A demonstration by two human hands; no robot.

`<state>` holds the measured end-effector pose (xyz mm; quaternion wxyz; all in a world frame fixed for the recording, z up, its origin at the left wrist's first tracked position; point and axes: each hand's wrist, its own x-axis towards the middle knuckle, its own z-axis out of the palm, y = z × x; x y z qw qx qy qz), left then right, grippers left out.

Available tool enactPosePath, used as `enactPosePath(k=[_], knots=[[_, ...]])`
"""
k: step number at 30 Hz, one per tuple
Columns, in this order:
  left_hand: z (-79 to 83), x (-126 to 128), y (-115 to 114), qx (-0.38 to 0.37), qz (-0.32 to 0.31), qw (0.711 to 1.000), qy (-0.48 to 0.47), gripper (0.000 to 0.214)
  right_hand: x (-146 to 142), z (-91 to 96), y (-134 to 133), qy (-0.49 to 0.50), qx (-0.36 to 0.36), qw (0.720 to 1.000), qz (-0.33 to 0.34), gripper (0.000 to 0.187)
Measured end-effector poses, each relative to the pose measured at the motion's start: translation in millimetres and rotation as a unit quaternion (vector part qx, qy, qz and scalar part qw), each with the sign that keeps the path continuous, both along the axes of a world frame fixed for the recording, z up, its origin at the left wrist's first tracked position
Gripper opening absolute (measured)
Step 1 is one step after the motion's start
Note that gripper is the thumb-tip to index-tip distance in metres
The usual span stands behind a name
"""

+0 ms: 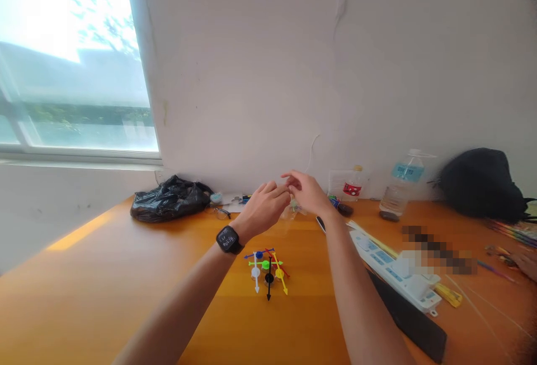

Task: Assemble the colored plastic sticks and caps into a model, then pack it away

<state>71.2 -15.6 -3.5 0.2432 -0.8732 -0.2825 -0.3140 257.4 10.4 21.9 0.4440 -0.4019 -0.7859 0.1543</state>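
My left hand [263,207], with a black smartwatch [229,239] on its wrist, is raised above the orange table [104,292], fingers curled toward my right hand [306,192]. The fingertips of both hands meet in a pinch over something small that I cannot make out. Below them on the table lies a cluster of coloured plastic arrow-shaped sticks [267,270] in blue, green, white, black, yellow and red, crossed over one another.
A black plastic bag [170,198] and glasses [220,212] lie at the back left. Two bottles [400,186] stand by the wall, with a black bag [482,183] to their right. A white power strip [394,270] and a dark flat object [413,320] lie to the right.
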Motion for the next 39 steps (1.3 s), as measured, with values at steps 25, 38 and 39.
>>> enactPosePath(k=[25,38,39], knots=[[35.2,-41,-2,-0.223,-0.115,0.925,-0.287,0.027,-3,-29.4,-3,0.186,-0.281,0.888,0.313,0.079],[6.7,-32,27,-0.444,-0.111,0.736,-0.500,0.058,-49,-37.6,4,0.100,-0.195,0.954,0.206,0.114],[5.5,-36,31,-0.452,-0.110,0.723,-0.511,0.057,-49,-38.9,5,0.080,-0.196,0.960,0.182,0.116]])
